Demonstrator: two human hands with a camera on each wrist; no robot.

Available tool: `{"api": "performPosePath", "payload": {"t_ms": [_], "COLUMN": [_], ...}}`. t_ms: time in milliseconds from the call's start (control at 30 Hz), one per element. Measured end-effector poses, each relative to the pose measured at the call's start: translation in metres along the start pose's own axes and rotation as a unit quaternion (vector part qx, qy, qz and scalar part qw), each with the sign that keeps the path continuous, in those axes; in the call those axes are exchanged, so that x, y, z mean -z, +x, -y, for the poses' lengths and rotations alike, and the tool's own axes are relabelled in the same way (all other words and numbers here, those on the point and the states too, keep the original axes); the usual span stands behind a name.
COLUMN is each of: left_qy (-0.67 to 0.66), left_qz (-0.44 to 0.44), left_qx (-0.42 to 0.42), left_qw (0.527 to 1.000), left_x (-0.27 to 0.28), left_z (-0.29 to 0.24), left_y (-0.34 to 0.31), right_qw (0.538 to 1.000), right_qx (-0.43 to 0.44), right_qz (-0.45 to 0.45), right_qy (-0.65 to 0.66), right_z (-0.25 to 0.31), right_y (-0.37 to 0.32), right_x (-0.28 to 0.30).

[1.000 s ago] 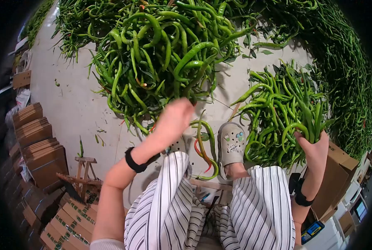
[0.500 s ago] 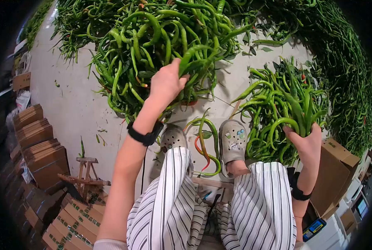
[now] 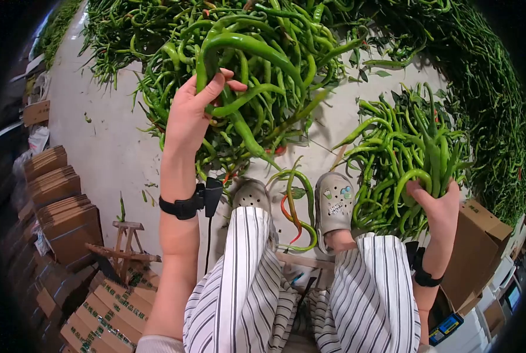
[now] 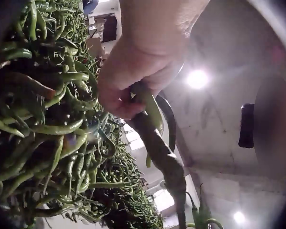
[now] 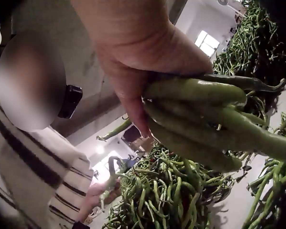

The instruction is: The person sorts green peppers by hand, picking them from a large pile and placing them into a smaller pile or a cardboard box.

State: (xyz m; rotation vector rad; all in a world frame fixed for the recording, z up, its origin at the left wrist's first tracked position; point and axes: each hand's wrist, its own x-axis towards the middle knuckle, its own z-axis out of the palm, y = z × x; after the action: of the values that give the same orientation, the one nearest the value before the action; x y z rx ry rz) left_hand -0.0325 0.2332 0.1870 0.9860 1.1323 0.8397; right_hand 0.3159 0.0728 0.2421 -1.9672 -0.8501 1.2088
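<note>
Over the big heap of long green chili peppers (image 3: 157,112), my left hand (image 3: 191,115) grips a few peppers. The longest, a thick curved green chili pepper (image 3: 254,46), arches up and to the right from the fingers. In the left wrist view, a dark green pepper (image 4: 159,148) hangs from the curled fingers. My right hand (image 3: 438,206) holds a bunch of green chili peppers (image 3: 432,156) beside the smaller heap (image 3: 380,153), tips pointing away. The right wrist view shows several thick peppers (image 5: 195,119) gathered in that grip.
Between two grey clogs (image 3: 335,206) lie a few loose peppers (image 3: 301,203), one partly red. More chili peppers (image 3: 480,88) spread along the right. Stacked flat cardboard (image 3: 68,220) and a small wooden stool (image 3: 121,247) stand at left, an open cardboard box (image 3: 478,247) at right.
My left hand reached onto the big heap, took hold of peppers and drew them up and to the left. My right hand kept its bunch and shifted only slightly.
</note>
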Motion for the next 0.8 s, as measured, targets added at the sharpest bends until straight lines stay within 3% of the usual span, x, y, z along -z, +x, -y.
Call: {"api": "performPosePath", "payload": {"t_ms": [333,433,600,667,800], "left_qy": [-0.147,-0.161,-0.079,-0.054,-0.042], "left_qz": [0.011,0.072,0.080,0.126,0.167], "left_qx": [0.051,0.069,0.071,0.075,0.083], "left_qw": [0.988,0.982,0.991,0.988,0.982], "left_x": [-0.011,-0.007,-0.036,-0.048,-0.084], "left_z": [-0.003,-0.001,-0.005,0.002,0.008], "left_y": [-0.006,-0.006,-0.022,-0.026,-0.030], "right_qw": [1.000,0.999,0.999,0.996,0.985], "right_qx": [-0.007,0.003,0.016,0.033,0.128], "right_qz": [0.009,0.006,0.004,0.002,0.055], "right_qy": [0.010,0.035,0.051,0.081,0.102], "right_z": [-0.002,-0.003,0.003,0.010,0.020], "right_y": [-0.001,-0.001,-0.002,-0.001,0.016], "right_x": [0.005,0.002,0.000,-0.004,0.002]}}
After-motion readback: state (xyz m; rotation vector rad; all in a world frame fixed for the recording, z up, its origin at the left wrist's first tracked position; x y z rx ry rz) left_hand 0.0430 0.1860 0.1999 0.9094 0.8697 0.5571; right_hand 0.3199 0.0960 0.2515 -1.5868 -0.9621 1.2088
